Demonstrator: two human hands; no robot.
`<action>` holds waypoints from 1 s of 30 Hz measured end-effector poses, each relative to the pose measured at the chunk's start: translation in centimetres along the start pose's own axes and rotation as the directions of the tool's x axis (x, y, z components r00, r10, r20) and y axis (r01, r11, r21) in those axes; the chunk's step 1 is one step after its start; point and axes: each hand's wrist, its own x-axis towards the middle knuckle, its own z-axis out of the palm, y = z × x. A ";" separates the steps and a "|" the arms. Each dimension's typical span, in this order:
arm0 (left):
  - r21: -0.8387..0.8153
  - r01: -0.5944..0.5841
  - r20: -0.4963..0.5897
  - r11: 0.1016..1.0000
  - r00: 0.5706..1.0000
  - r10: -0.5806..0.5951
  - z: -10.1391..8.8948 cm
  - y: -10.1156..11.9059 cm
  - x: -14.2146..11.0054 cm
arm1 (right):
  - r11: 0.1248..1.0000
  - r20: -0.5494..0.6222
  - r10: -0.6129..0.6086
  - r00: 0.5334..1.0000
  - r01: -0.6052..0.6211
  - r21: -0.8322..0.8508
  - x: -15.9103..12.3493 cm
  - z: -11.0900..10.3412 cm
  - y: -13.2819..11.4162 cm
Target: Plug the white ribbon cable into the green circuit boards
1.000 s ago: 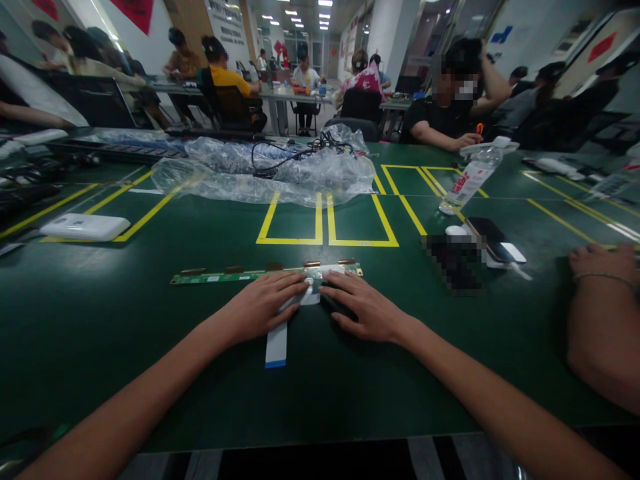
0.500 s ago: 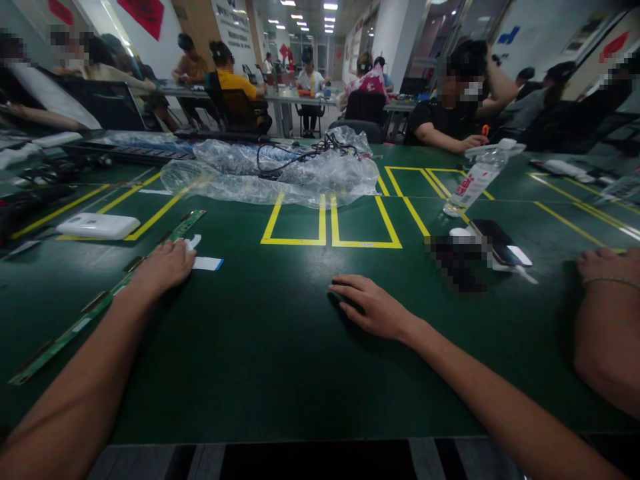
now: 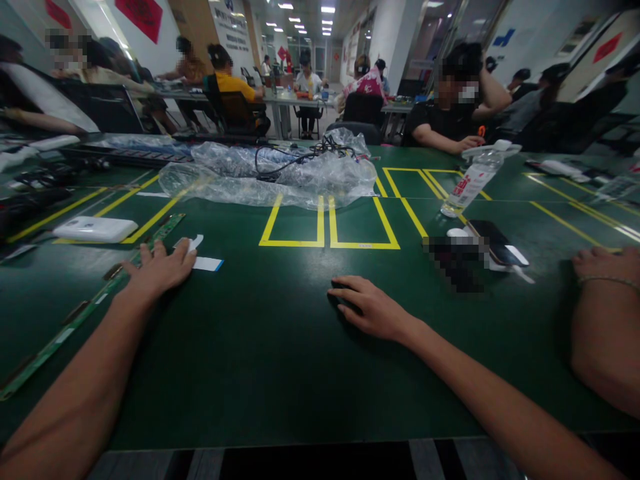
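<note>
One green board strip (image 3: pixel 64 335), angled on the table (image 3: pixel 300 367): far tip just right of the white case (image 3: pixel 95 229), rest running nearer the wearer and left past it. Left hand (image 3: pixel 163 270) is over it, nearer and right of the case; fingers spread, clamped on nothing I can see, contact pressure can't tell. Right hand (image 3: pixel 373 307) sits well right of the case, fingers slightly apart, nothing held.

Risks: white ribbon (image 3: pixel 206 264) could drag if it catches under the left hand; board could flex if the palm leans on it; left forearm (image 3: pixel 100 373) could sweep its near end.

Counts: 1 board, at least 2 brown tabs showing (hand may hide more), 1 blue-ended ribbon right of the case. Further right of it: 1 plastic bundle (image 3: pixel 310 180), 1 labelled bottle (image 3: pixel 463 190), 1 phone (image 3: pixel 495 241), 1 neighbour's hand (image 3: pixel 607 263).
</note>
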 end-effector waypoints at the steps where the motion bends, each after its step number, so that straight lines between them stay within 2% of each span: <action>1: -0.008 -0.008 0.001 1.000 1.000 0.008 0.3 0.6 0.1 | 1.000 -0.002 0.000 1.000 0.000 0.002 0.0 0.0 0.0; 3: -0.024 -0.053 0.010 0.998 0.999 0.054 1.0 2.8 0.1 | 1.000 -0.007 -0.004 1.000 0.004 0.006 0.0 0.0 -0.1; 5: -0.025 -0.211 -0.009 0.977 0.977 0.211 1.8 6.1 -0.7 | 1.000 -0.012 -0.004 1.000 0.004 0.004 0.0 0.0 -0.1; 6: -0.020 -0.324 -0.035 0.946 0.946 0.323 2.0 8.0 -1.5 | 1.000 -0.015 -0.002 1.000 0.002 0.000 0.0 0.1 -0.2; 7: -0.008 -0.452 -0.069 0.892 0.890 0.450 2.2 10.0 -2.6 | 1.000 -0.019 0.001 1.000 -0.001 -0.007 0.0 0.2 -0.2; 9: 0.005 -0.669 -0.124 0.743 0.737 0.664 2.3 13.7 -5.0 | 1.000 -0.029 0.004 1.000 -0.005 -0.027 0.1 0.5 -0.3; 11: 0.005 -0.811 -0.162 0.585 0.577 0.801 2.2 16.5 -7.5 | 0.999 -0.038 -0.008 0.999 0.007 -0.046 0.1 0.8 -0.3; 12: 0.007 -0.852 -0.177 0.523 0.514 0.839 2.1 17.4 -8.5 | 0.998 -0.038 -0.018 0.999 0.016 -0.057 0.1 0.9 -0.3; 13: 0.012 -0.877 -0.190 0.480 0.470 0.862 2.1 18.1 -9.3 | 0.997 -0.032 -0.029 0.999 0.027 -0.068 0.1 1.1 -0.3; 15: 0.024 -0.893 -0.210 0.449 0.434 0.876 2.0 18.6 -10.3 | 0.995 -0.009 -0.043 0.999 0.042 -0.094 0.1 1.2 -0.3; 18: 0.015 -0.889 -0.217 0.457 0.444 0.869 1.7 18.2 -10.1 | 0.992 0.021 -0.040 0.999 0.042 -0.115 0.2 1.3 -0.3; 20: -0.014 -0.873 -0.212 0.487 0.478 0.852 1.5 17.6 -9.3 | 0.992 0.029 -0.032 0.999 0.035 -0.119 0.3 1.1 -0.4; 22: -0.043 -0.824 -0.200 0.565 0.561 0.803 1.3 16.6 -8.0 | 0.992 0.038 -0.028 0.999 0.032 -0.122 0.3 1.0 -0.5; 26: -0.046 -0.622 -0.131 0.782 0.779 0.613 1.2 13.6 -5.3 | 0.994 0.057 -0.027 0.998 0.033 -0.106 0.3 0.7 -0.6; 28: -0.031 -0.523 -0.086 0.852 0.850 0.519 1.2 11.9 -4.3 | 0.996 0.054 -0.027 0.998 0.031 -0.087 0.2 0.6 -0.6; 30: -0.028 -0.464 -0.050 0.886 0.885 0.462 1.2 10.7 -3.8 | 0.997 0.051 -0.022 0.998 0.026 -0.073 0.1 0.5 -0.5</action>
